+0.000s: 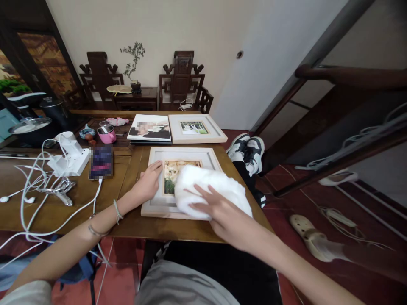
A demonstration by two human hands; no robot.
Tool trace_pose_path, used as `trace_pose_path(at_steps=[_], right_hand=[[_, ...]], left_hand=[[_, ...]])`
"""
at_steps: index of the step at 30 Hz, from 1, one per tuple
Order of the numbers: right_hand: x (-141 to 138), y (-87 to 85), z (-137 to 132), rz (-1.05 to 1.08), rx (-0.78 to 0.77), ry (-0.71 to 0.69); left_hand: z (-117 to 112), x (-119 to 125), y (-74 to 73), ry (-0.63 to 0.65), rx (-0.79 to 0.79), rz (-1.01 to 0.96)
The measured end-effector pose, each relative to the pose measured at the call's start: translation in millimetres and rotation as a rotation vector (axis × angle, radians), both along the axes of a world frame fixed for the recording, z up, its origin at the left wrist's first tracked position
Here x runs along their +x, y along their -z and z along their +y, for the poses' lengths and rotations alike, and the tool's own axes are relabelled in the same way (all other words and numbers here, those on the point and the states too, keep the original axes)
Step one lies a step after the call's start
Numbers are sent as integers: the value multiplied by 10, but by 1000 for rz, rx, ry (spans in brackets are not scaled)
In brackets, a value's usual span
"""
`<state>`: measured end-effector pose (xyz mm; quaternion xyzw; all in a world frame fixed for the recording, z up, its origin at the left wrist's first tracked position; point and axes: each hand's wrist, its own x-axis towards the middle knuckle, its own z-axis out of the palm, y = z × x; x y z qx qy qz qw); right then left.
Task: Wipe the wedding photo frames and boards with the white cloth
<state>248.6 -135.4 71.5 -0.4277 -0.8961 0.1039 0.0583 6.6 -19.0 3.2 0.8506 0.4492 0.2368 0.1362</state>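
A pale wooden picture frame (145,207) with a wide white mat lies flat near the table's front edge. Its small photo (169,186) is partly covered by a fluffy white cloth (227,186). My left hand (149,183) grips the frame's left side, with the fingers bent over its border. On top of the cloth rests my right hand (219,207), palm down with its fingers spread. The cloth hides much of the frame's right half and lower right corner.
Behind lie a second framed photo (219,136) and a stacked photo panel (149,134). To the left are a phone (101,163) on a charging cable, a power strip (76,165), tangled white cables and a pink cup (107,135). Another person's shoes (254,154) are beyond the table's right edge.
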Motion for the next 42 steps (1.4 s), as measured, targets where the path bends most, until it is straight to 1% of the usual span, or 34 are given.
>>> trace_pose_path(at_steps=[3,5,6,8,9,10,12,14,17,19,20,21,23,25,28,30,32,33,35,37,40,42], right_hand=[[45,141,552,-55,157,89],[61,185,905,-124,252,178],[57,194,1040,-158,281,216],[23,197,1189,-213,300,245],[-5,194,1195,-231,291,227],[-34,188,1158,-244,274,193],[-87,156,968,-256,219,114],[-116,82,672,-252,127,49],[-122,-94,188,-200,-56,-30],[-125,-190,-45,-159,-148,-80],[-130,-211,-108,-145,-169,-97],[-136,-209,-127,-135,-170,-105],[-145,-136,-24,-129,-120,-95],[-143,-9,241,-144,-22,-42],[-131,157,768,-195,150,77],[-140,208,1050,-236,218,132],[-178,217,1175,-274,228,136],[-207,209,1166,-284,217,119],[-275,169,1014,-282,169,64],[-335,92,733,-259,89,3],[-367,-81,267,-211,-56,-90],[-346,-183,57,-180,-146,-141]], left_hand=[[16,-10,-10,16,-8,25],[17,-11,-27,19,-18,42],[15,-10,-34,18,-23,45],[13,-7,-40,9,-32,33],[12,-6,-37,0,-36,22],[13,-5,-31,-9,-39,13],[15,-3,-12,-21,-39,3],[15,-2,9,-24,-24,-1],[11,3,20,-26,-3,-7],[6,7,11,-27,-7,1],[5,8,4,-24,-13,7],[6,9,-2,-20,-19,12],[12,6,-10,-6,-29,8],[22,-3,-7,10,-27,-5],[33,-21,5,32,-13,-2],[33,-28,8,35,-6,4],[28,-27,2,33,-1,8],[24,-23,-3,28,-2,11],[14,-13,-15,15,-6,22],[3,-1,-29,-7,-14,32],[-17,9,-51,-23,-16,31],[-29,10,-70,-15,-17,30]])
